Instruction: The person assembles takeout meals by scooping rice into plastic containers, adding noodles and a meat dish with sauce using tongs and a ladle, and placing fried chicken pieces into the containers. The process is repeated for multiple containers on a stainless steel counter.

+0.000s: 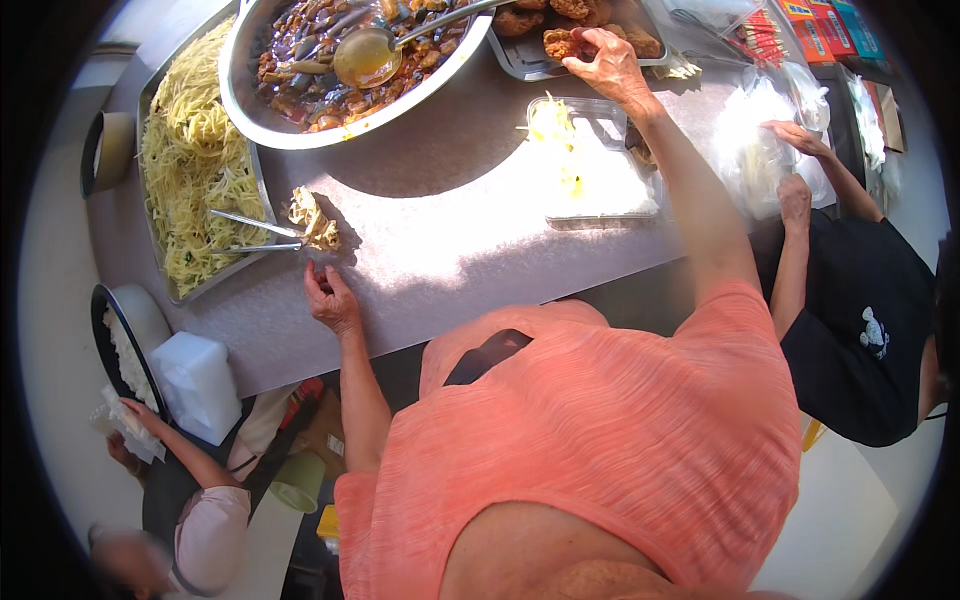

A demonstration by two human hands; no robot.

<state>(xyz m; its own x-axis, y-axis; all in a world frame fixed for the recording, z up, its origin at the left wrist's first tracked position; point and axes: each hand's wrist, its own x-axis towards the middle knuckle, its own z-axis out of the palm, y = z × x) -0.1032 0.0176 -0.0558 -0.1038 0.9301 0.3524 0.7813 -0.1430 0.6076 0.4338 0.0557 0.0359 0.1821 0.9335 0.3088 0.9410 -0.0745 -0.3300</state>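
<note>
My right hand (612, 72) reaches to the far tray (520, 70), its fingers closed on a reddish-brown piece of fried chicken (562, 44). Other fried pieces (575, 8) lie around it. My left hand (332, 300) hovers by the table's near edge, fingers loosely bent and apart, holding nothing. Just beyond it lie metal tongs (262, 224) with a crumpled tan clump (314, 220) at one end. Between my hands sits a clear compartment container (598, 220) with pale yellow shreds (552, 125) and white food in strong glare.
A large steel bowl (232, 90) of eggplant stew holds a ladle (368, 56). Left of it is a long tray of shredded potato (195, 150). One person (215, 510) stands lower left by a rice pot (150, 310); another (850, 310) at right handles plastic bags (750, 140).
</note>
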